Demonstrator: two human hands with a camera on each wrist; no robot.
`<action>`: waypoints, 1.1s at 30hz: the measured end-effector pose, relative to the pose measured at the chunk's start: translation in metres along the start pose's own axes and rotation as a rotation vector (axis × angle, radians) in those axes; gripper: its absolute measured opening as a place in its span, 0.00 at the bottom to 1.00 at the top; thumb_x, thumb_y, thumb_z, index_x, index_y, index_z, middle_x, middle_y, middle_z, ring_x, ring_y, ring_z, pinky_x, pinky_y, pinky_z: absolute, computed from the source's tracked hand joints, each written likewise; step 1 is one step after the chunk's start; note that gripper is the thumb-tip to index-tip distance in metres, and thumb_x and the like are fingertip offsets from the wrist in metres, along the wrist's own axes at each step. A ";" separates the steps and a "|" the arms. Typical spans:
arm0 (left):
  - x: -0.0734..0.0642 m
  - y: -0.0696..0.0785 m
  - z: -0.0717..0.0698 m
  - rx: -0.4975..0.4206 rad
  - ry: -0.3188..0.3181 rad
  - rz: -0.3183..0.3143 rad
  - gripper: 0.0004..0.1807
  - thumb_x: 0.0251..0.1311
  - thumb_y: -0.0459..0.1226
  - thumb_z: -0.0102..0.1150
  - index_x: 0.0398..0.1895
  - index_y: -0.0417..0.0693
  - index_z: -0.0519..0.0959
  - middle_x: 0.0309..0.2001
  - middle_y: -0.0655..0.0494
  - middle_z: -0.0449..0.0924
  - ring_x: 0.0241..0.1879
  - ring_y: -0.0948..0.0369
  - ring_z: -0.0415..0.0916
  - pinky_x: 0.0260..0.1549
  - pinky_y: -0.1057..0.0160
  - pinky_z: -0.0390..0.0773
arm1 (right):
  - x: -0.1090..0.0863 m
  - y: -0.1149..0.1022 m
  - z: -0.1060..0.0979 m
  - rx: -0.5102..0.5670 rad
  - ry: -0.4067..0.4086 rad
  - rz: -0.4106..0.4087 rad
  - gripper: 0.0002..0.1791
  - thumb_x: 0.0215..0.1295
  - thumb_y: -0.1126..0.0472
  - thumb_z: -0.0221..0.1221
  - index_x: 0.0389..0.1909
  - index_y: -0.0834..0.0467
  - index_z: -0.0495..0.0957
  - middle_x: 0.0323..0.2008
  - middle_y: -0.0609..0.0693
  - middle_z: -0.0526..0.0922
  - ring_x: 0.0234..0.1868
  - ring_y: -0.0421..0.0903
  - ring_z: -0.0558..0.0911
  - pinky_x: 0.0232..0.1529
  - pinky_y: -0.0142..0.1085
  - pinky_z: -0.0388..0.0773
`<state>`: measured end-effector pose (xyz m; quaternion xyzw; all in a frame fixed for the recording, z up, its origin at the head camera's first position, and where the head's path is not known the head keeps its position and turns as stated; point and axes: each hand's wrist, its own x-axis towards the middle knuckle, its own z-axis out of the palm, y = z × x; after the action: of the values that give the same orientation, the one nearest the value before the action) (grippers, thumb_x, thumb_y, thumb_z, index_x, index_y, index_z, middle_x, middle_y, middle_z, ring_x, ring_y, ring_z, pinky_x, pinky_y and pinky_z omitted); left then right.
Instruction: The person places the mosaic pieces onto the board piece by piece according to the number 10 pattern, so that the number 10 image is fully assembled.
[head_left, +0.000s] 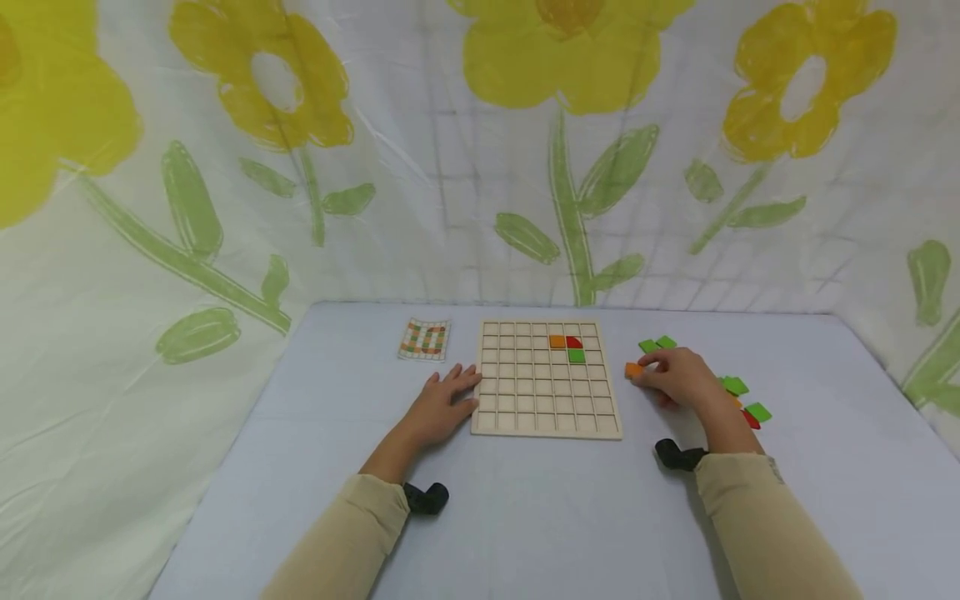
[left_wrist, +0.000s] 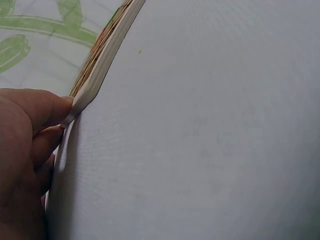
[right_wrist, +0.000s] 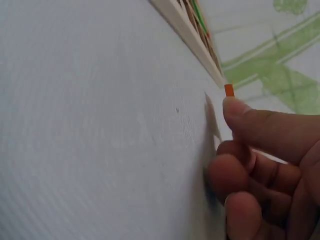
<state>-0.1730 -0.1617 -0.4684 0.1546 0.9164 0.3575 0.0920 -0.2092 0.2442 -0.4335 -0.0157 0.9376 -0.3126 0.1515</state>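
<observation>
A pale wooden grid board [head_left: 551, 435] lies on the table with an orange tile [head_left: 557, 342], a red tile [head_left: 573, 342] and a green tile [head_left: 576, 356] in cells near its upper right. My left hand [head_left: 441, 410] rests at the board's left side, its thumb and fingertips touching the edge; in the left wrist view the thumb [left_wrist: 50, 107] meets the board's rim [left_wrist: 102, 70]. Between thumb and fingers, my right hand [head_left: 681, 382] pinches another orange tile [head_left: 633, 370], just right of the board. The right wrist view shows this tile [right_wrist: 229, 90] edge-on, raised off the table.
Green tiles [head_left: 666, 342] lie behind my right hand; more green, orange and red tiles [head_left: 759, 412] lie to its right, partly hidden by the wrist. A small card with a coloured grid pattern [head_left: 424, 340] lies left of the board. A flower-printed cloth [head_left: 480, 208] hangs behind the table.
</observation>
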 end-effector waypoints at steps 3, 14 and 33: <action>0.000 0.001 0.000 0.005 0.000 -0.004 0.27 0.70 0.43 0.55 0.71 0.50 0.68 0.75 0.60 0.59 0.78 0.56 0.47 0.77 0.49 0.36 | 0.000 -0.005 0.003 0.040 0.012 -0.042 0.24 0.65 0.53 0.63 0.57 0.61 0.77 0.23 0.51 0.80 0.19 0.45 0.77 0.22 0.36 0.75; -0.001 0.000 0.001 0.007 -0.007 -0.037 0.27 0.70 0.44 0.54 0.71 0.52 0.68 0.75 0.62 0.58 0.78 0.58 0.46 0.77 0.51 0.36 | 0.014 -0.036 0.031 0.079 0.004 -0.138 0.21 0.63 0.51 0.66 0.54 0.56 0.80 0.32 0.51 0.80 0.28 0.46 0.75 0.27 0.35 0.72; -0.001 0.002 0.000 -0.001 -0.003 -0.005 0.27 0.70 0.43 0.54 0.71 0.50 0.68 0.75 0.59 0.59 0.78 0.56 0.46 0.77 0.49 0.36 | 0.033 -0.047 0.043 0.016 -0.008 -0.140 0.20 0.59 0.52 0.69 0.49 0.56 0.80 0.30 0.51 0.75 0.29 0.47 0.70 0.28 0.35 0.67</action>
<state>-0.1717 -0.1606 -0.4669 0.1528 0.9165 0.3574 0.0941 -0.2314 0.1777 -0.4476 -0.0811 0.9310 -0.3300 0.1334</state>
